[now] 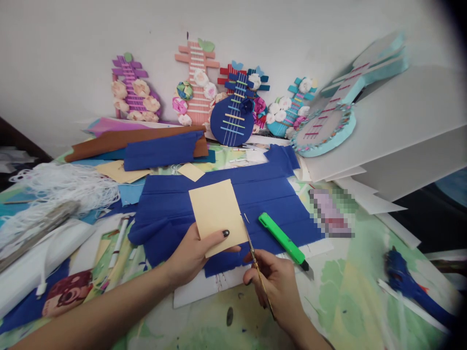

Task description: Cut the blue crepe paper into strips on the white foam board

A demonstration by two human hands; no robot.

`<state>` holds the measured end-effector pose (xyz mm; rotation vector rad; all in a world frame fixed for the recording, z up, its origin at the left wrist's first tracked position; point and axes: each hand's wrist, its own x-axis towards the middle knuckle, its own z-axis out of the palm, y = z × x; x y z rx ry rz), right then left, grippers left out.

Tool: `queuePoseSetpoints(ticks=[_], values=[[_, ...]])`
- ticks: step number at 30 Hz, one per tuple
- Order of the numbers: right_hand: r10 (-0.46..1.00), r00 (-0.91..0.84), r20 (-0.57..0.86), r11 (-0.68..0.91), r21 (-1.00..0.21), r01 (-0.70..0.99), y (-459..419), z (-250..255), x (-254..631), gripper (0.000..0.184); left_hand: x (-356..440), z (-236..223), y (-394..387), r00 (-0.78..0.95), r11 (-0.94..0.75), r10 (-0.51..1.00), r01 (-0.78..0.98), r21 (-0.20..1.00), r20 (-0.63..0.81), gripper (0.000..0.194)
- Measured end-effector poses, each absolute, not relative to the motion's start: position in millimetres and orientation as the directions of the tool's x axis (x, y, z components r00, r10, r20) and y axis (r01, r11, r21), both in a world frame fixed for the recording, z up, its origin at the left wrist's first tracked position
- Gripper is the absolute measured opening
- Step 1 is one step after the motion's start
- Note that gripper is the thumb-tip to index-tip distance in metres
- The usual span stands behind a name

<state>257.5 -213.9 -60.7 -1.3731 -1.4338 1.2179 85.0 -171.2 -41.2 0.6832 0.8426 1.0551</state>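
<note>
My left hand (193,250) grips a square of cream paper (217,214) by its lower left, the thumb flat on top. In my right hand (273,274) is a pair of scissors (256,266), whose blades point away from me and meet the paper's right edge. A thin pale sliver (247,218) shows beside that edge. Under both hands spreads a sheet of blue crepe paper (262,189), over a white board (189,295). A green highlighter (282,238) lies on the blue paper just right of the scissors.
Several decorated paper instruments (231,116) lean against the wall. White cord (69,194) is heaped at the left. Folded blue paper (164,148) and a small cream piece (191,171) lie behind. A blue glue gun (404,277) rests at the right, near grey boards (394,141).
</note>
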Motion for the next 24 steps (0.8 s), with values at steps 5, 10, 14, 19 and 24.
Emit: queuePoseSetpoints(ticks=[5, 10, 14, 19, 24], values=[[0.991, -0.103, -0.089, -0.06, -0.966, 0.253, -215.6, -60.3, 257.8, 0.029, 84.2, -44.3, -170.5, 0.265, 0.343, 0.932, -0.432, 0.834, -0.246, 0.026], [0.99, -0.098, -0.097, -0.068, -0.962, 0.266, -214.2, -61.0, 258.3, 0.026, 84.5, -45.6, -170.4, 0.272, 0.342, 0.932, -0.434, 0.833, -0.241, 0.026], [0.994, -0.098, -0.056, -0.034, -0.977, 0.212, -213.6, -63.7, 258.3, 0.03, 85.3, -44.3, -170.8, 0.267, 0.343, 0.933, -0.456, 0.821, -0.241, 0.026], [0.985, -0.168, -0.026, 0.008, -0.98, 0.198, -214.5, -66.0, 257.0, 0.041, 86.4, -42.7, -172.3, 0.322, 0.344, 0.924, -0.454, 0.822, -0.208, 0.026], [0.983, -0.186, -0.007, 0.027, -0.983, 0.181, -212.0, -67.0, 257.0, 0.045, 87.4, -47.0, -174.1, 0.4, 0.344, 0.898, -0.382, 0.858, -0.182, 0.022]])
